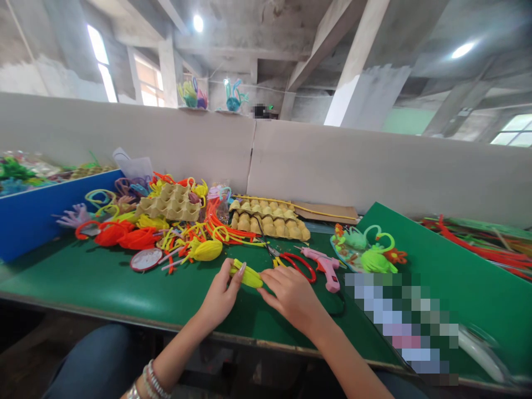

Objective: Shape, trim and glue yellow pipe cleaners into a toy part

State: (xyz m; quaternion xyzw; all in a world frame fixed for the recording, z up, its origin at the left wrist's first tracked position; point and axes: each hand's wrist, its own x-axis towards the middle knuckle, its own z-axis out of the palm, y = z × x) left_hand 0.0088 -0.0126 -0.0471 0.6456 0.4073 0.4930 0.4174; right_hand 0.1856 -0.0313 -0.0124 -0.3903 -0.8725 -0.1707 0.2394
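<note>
- Yellow fuzzy bundle [247,274]: short, ribbed, lying low over the green surface [103,282].
- Left hand [220,296] pinches one end.
- Right hand [293,296] grips the other, fingers curled.
- Red-handled scissors [293,261] just behind.

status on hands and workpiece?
Left hand and right hand both pinching yellow fuzzy pipe-cleaner bundle. Red-handled scissors, pink glue gun just beyond.

A green tabletop [103,277] is seen, on which egg trays [170,202], heaps of coloured pipe cleaners [124,235], red-handled scissors [297,263], a pink glue gun [326,266] and a round lid [146,259] are laid
</note>
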